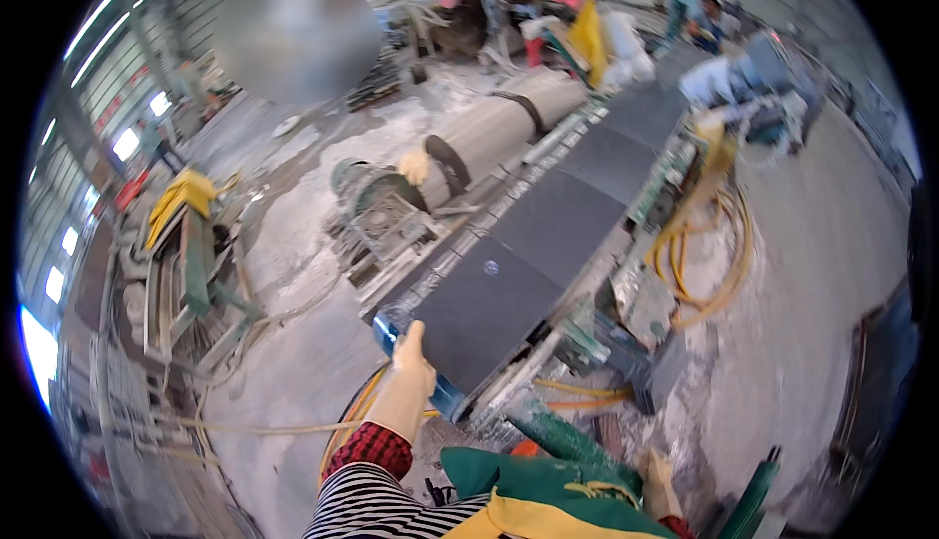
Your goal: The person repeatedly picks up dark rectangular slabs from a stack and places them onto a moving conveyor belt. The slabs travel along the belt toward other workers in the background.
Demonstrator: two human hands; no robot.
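Yellow hose (722, 305) coiled on floor (807, 216); yellow cloth (182, 197) atop frame (196, 270).

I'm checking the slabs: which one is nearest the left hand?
The front slab with the round spot, just beyond the left hand; the others lie farther up the conveyor.

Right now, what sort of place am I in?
Probably a stone or tile workshop: dark slabs lie end to end along a machine bed, and pale residue covers parts of the floor.
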